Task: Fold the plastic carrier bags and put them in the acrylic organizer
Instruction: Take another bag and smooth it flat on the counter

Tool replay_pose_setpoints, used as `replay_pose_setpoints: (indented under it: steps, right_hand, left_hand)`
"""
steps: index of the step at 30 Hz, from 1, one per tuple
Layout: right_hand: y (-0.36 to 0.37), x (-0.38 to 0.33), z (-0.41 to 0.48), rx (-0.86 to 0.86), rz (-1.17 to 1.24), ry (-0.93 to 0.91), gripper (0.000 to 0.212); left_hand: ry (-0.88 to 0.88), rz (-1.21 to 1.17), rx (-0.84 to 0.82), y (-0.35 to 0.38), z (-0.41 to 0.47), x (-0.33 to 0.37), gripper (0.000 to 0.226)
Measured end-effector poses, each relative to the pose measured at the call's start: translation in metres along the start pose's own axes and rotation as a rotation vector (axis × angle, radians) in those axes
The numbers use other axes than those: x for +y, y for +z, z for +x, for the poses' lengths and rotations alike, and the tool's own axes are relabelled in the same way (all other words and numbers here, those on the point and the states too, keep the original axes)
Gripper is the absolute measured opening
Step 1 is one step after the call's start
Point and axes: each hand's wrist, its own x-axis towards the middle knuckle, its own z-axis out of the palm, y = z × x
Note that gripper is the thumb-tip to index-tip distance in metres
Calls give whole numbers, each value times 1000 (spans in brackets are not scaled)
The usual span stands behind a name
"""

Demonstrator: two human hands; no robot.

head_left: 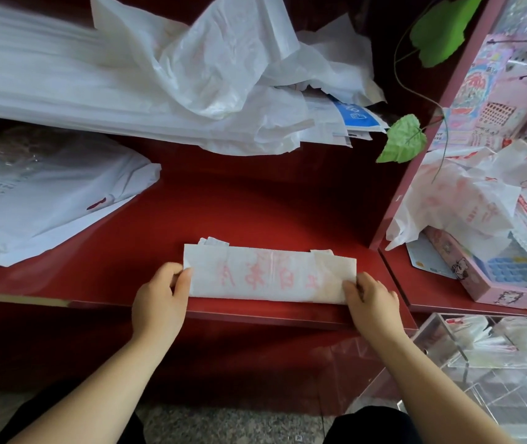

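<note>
A white plastic carrier bag [268, 274] with faint red print lies folded into a long flat strip near the front edge of the red shelf [255, 203]. My left hand [163, 299] pinches the strip's left end between thumb and fingers. My right hand [371, 299] pinches its right end the same way. The clear acrylic organizer [467, 357] stands at the lower right, below shelf level, with several folded white bags in its far compartments.
Piles of loose white bags [191, 68] fill the shelf's back and left [47, 193]. More crumpled printed bags [467, 193] and a pink box [480, 277] sit in the right compartment behind a pink divider. Green fake leaves [403, 139] hang near the divider.
</note>
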Motion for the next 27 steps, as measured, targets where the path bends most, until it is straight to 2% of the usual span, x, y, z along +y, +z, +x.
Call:
replay_pose_setpoints:
  steps: [3,7,11,16,19,22,23,25,26,27]
  right_hand:
    - [6,-8,9,-7,-50,76,22]
    - [13,-16,20,14,-222,93,25]
    - [13,-21,28,-4,-334,96,25]
    - [9,-24,46,-143,-251,250,32]
    - [9,-25,52,-196,-297,253,34]
    - [9,-28,55,-223,-315,270,35]
    - [9,-29,56,-229,-316,285,36]
    - [10,-29,59,-241,-332,300,37]
    - [10,-29,60,-243,-339,302,37]
    - [12,-28,61,-243,-343,307,37]
  left_hand:
    - [30,133,62,3,7,3,19]
    - [130,311,80,12,16,-4,10]
    - [70,453,-3,13,24,0,24]
    - [63,634,-108,12,33,8,31]
    - [22,625,-158,11,38,12,29]
    - [-24,520,-49,10,37,11,42]
    - [39,484,3,11,36,9,46]
    - [330,429,85,19,33,3,44]
    - [471,434,29,21,31,5,45]
    - [540,462,-109,23,30,8,49]
